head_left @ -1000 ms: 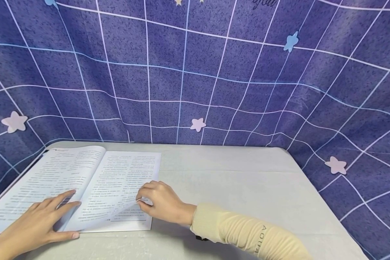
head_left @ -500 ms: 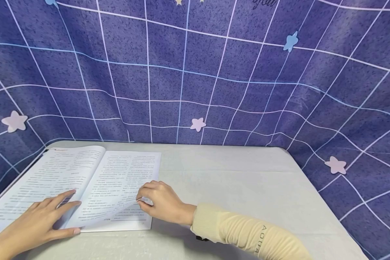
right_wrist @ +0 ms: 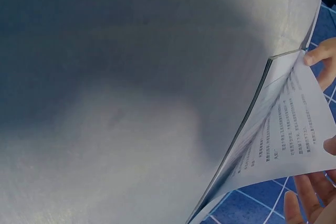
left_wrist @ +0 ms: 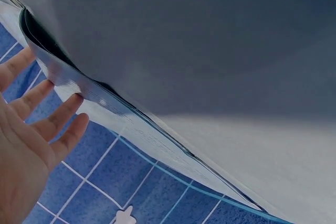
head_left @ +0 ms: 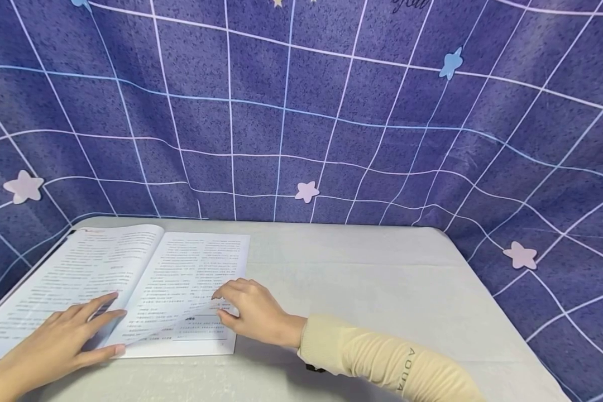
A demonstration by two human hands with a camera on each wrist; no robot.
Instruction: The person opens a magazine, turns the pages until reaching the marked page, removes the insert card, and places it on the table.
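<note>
An open book [head_left: 181,279] with printed pages lies at the left of the table. My left hand [head_left: 62,340] rests over the lower gutter, fingers spread and thumb at the bottom edge. At the right page's outer lower part, my right hand [head_left: 256,312] holds a lifted page [right_wrist: 299,124] between thumb and fingers. The thumb and forefinger look loosely apart in the head view. Beneath the raised corner, the sheet below shows more print. In the left wrist view, the left hand's fingers [left_wrist: 68,111] are straight beside the book's edge [left_wrist: 105,95].
A pale cloth covers the table [head_left: 362,290]. Behind and at the sides hangs a blue curtain [head_left: 261,128] with a grid of lines and star shapes. The right forearm wears a cream sleeve [head_left: 377,357].
The right page's lower corner has lifted higher, uncovering more of the sheet beneath. My right thumb and forefinger have parted a little. My left hand stays in place.
</note>
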